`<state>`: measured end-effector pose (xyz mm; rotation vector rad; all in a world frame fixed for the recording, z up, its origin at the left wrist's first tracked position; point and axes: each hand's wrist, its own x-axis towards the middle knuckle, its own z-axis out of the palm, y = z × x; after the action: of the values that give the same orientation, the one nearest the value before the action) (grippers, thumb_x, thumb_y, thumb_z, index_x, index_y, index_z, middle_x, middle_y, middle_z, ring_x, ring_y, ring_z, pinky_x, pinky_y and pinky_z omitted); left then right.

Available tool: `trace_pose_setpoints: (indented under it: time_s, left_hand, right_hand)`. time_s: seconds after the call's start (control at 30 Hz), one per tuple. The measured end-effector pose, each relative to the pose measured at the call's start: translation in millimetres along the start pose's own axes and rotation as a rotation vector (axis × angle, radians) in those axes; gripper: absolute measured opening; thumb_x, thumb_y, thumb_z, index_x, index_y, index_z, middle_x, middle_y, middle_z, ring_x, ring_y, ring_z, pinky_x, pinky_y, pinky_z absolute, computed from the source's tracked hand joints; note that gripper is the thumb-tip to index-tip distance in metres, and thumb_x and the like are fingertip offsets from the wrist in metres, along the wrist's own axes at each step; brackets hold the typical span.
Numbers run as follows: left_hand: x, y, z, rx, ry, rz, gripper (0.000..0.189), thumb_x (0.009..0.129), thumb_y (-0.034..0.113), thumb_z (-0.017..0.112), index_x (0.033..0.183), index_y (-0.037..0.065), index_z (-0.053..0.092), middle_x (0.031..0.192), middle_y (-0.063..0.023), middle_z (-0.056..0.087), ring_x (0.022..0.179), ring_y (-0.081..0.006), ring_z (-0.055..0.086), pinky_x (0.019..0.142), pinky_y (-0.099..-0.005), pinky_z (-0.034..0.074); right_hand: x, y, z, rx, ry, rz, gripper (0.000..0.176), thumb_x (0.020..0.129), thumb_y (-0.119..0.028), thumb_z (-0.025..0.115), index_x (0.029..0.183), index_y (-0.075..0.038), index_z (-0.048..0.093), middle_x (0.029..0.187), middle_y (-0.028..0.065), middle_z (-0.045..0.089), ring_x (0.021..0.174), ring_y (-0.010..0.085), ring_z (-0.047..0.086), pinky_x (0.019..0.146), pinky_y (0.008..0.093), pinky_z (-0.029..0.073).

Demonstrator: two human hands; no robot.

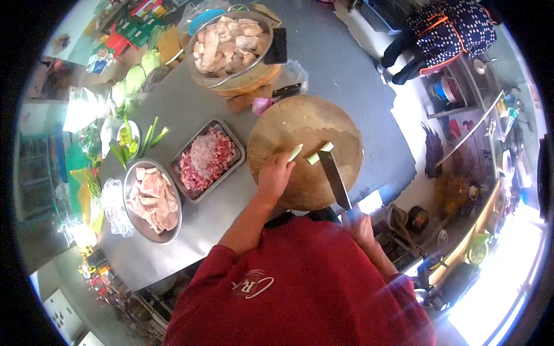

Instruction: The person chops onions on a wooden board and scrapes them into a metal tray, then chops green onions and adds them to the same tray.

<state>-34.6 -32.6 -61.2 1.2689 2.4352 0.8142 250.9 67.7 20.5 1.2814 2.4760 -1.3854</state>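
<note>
**Pale stalk and knife on a round board**

At far left sits a bowl of raw meat (153, 199), with a tray of mince (208, 160) at its 1 o'clock. The left hand (276, 176) pins a pale green stalk (295, 152) near the middle of the chopping board (288, 121). A cut piece (319, 154) lies at the stalk's 3 o'clock. The right hand (359, 224) is wrapped round the handle of a knife (334, 179). The stalk looks light, firm and apt to roll (best pinned just behind the cut).

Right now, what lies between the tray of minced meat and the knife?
In the head view, the left hand, holding a green stalk on the wooden board, lies between the tray and the knife.
</note>
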Motion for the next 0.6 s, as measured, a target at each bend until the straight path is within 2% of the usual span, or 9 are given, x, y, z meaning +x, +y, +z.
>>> trace_pose_setpoints:
  time_s: [0.03, 0.07, 0.13, 0.17, 0.3, 0.37, 0.47, 0.6]
  left_hand:
    - [-2, 5, 9, 0.106, 0.079, 0.074, 0.037, 0.086, 0.023, 0.073, 0.116, 0.006, 0.060, 0.114, -0.0153, 0.064, 0.107, -0.0353, 0.061, 0.088, -0.0468, 0.051]
    - [-7, 12, 11, 0.107, 0.072, 0.065, 0.037, 0.086, 0.023, 0.073, 0.116, 0.006, 0.060, 0.114, -0.0153, 0.064, 0.107, -0.0353, 0.061, 0.088, -0.0468, 0.051]
    - [-12, 25, 1, 0.114, 0.202, 0.029, 0.037, 0.083, 0.019, 0.074, 0.114, 0.007, 0.060, 0.115, -0.0135, 0.063, 0.106, -0.0354, 0.061, 0.088, -0.0465, 0.051]
    - [-16, 29, -9, 0.092, 0.208, 0.041, 0.038, 0.082, 0.016, 0.073, 0.116, 0.006, 0.059, 0.114, -0.0137, 0.062, 0.102, -0.0367, 0.061, 0.090, -0.0486, 0.049]
    - [-32, 1, -4, 0.105, 0.183, 0.043, 0.036, 0.086, 0.021, 0.072, 0.116, 0.005, 0.063, 0.114, -0.0155, 0.065, 0.108, -0.0372, 0.061, 0.093, -0.0472, 0.050]
    - [-34, -4, 0, 0.176, 0.250, 0.125, 0.026, 0.084, 0.010, 0.069, 0.109, 0.004, 0.064, 0.108, -0.0129, 0.064, 0.100, -0.0344, 0.063, 0.087, -0.0472, 0.052]
    - [-36, -8, 6, 0.147, 0.229, 0.133, 0.020, 0.087, 0.013, 0.070, 0.105, 0.005, 0.067, 0.110, -0.0137, 0.066, 0.103, -0.0357, 0.062, 0.092, -0.0463, 0.050]
    - [-37, -9, 6, 0.095, 0.274, 0.154, 0.015, 0.086, 0.012, 0.071, 0.099, 0.005, 0.068, 0.107, -0.0122, 0.067, 0.099, -0.0351, 0.063, 0.090, -0.0466, 0.050]
  right_hand:
    - [2, 5, -1, -0.077, -0.018, 0.010, 0.029, 0.094, -0.021, 0.064, 0.119, -0.008, 0.055, 0.090, 0.0311, 0.066, 0.082, 0.0507, 0.065, 0.065, 0.0561, 0.052]
    - [4, 6, -2, -0.076, -0.028, 0.014, 0.029, 0.094, -0.021, 0.064, 0.119, -0.008, 0.055, 0.090, 0.0311, 0.066, 0.082, 0.0507, 0.065, 0.065, 0.0561, 0.052]
    - [14, -1, -2, -0.143, -0.033, -0.045, 0.028, 0.094, -0.022, 0.064, 0.117, -0.007, 0.055, 0.090, 0.0299, 0.066, 0.080, 0.0504, 0.065, 0.063, 0.0569, 0.051]
    - [18, -4, -4, -0.139, -0.009, -0.161, 0.025, 0.095, -0.022, 0.063, 0.113, -0.007, 0.055, 0.089, 0.0272, 0.067, 0.076, 0.0480, 0.066, 0.061, 0.0561, 0.052]
    - [34, 1, 3, -0.175, 0.003, -0.323, 0.021, 0.095, -0.022, 0.063, 0.106, -0.007, 0.055, 0.087, 0.0239, 0.068, 0.072, 0.0452, 0.066, 0.059, 0.0540, 0.053]
    - [40, -5, 1, -0.183, 0.006, -0.383, 0.019, 0.094, -0.022, 0.063, 0.102, -0.007, 0.054, 0.085, 0.0221, 0.068, 0.068, 0.0432, 0.067, 0.057, 0.0526, 0.053]
    - [42, -14, -4, -0.192, 0.006, -0.364, 0.020, 0.094, -0.023, 0.063, 0.102, -0.007, 0.054, 0.084, 0.0216, 0.068, 0.067, 0.0425, 0.067, 0.056, 0.0520, 0.054]
    - [46, -17, -2, -0.222, -0.029, -0.363, 0.019, 0.094, -0.024, 0.062, 0.101, -0.007, 0.054, 0.084, 0.0210, 0.068, 0.068, 0.0416, 0.067, 0.057, 0.0515, 0.055]
